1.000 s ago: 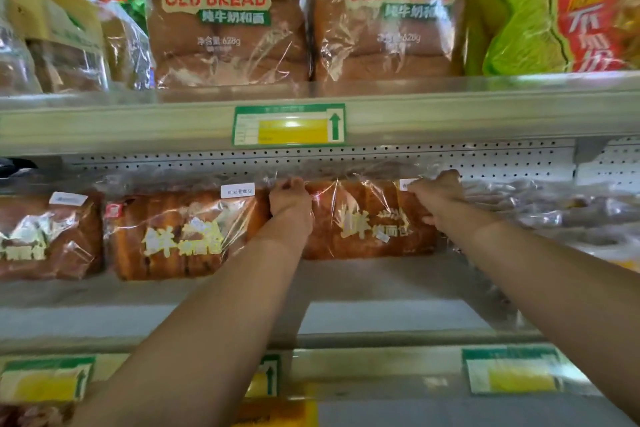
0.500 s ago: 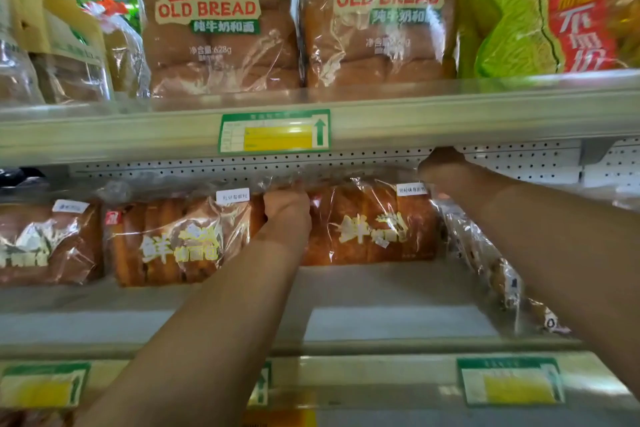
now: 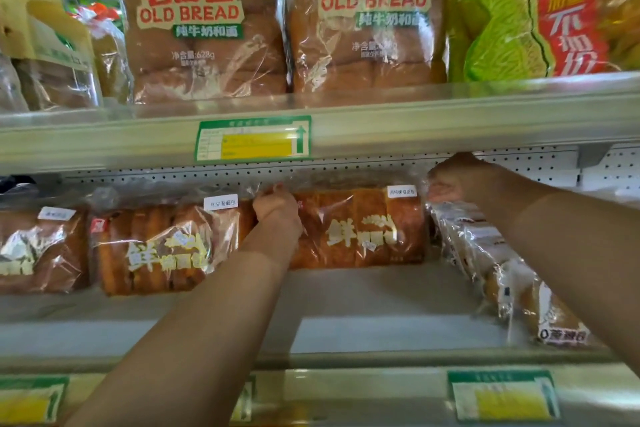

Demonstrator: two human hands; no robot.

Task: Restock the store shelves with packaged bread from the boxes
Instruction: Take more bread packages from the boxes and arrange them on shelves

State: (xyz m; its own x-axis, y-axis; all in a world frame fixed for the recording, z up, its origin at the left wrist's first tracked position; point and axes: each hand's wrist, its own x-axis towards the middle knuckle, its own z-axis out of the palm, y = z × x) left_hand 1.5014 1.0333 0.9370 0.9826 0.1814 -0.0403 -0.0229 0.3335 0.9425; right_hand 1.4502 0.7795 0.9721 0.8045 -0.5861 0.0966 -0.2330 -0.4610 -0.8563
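We judged the restocking to be partway done. On the middle shelf (image 3: 381,291) 3 loaves in clear bags stood in a row against the perforated back panel (image 3: 346,166), and the one furthest right of them — the loaf in hand (image 3: 360,229) — sat square, label facing out. To its left stood a second loaf (image 3: 162,246), touching or just beside it, and a third loaf (image 3: 38,250) ran off the left edge. The front of the shelf lay bare, and the space to the right of the row held only a slanting bag of rolls (image 3: 502,274), so there seemed room for more. No boxes showed, so we could not tell how much stock was left.

Our left hand (image 3: 277,208) sat at the upper left corner of the loaf in hand, fingers curled over the bag's gathered top; it looked like a pinch on the plastic, though the fingertips were hidden behind the hand. Our right hand (image 3: 457,180) was raised just beside the loaf's upper right corner, under the lip of the upper shelf (image 3: 450,121), fingers folded in. Whether that grip held the bag's end or was merely clenched near it, we could not tell.

Above, 2 big "OLD BREAD" bags (image 3: 204,28) stood upright — that shelf looked full.
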